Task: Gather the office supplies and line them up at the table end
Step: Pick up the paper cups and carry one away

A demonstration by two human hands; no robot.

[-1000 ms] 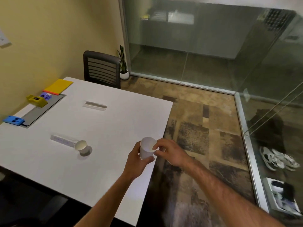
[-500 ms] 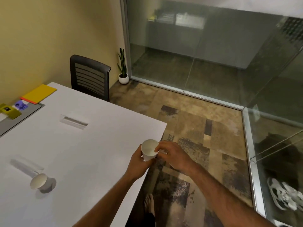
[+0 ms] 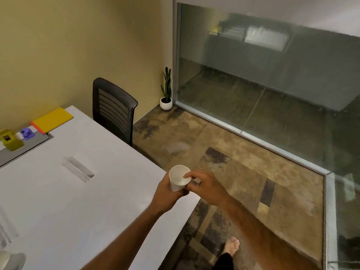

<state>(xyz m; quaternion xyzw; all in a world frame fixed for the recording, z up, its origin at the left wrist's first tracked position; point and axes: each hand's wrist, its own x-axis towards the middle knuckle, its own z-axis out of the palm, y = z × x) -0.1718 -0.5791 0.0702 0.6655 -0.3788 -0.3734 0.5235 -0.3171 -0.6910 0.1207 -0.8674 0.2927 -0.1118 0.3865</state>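
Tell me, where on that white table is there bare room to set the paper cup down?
The wide bare stretch of the white table lies between the clear plastic strip and the near edge. It is crowded far left, around the yellow block, purple gadget and yellow pad.

Two bare forearms, no sleeves, no watch or rings visible on either hand. Right forearm hairy. One bare foot [image 3: 232,245] below a dark black trouser leg [image 3: 224,262].
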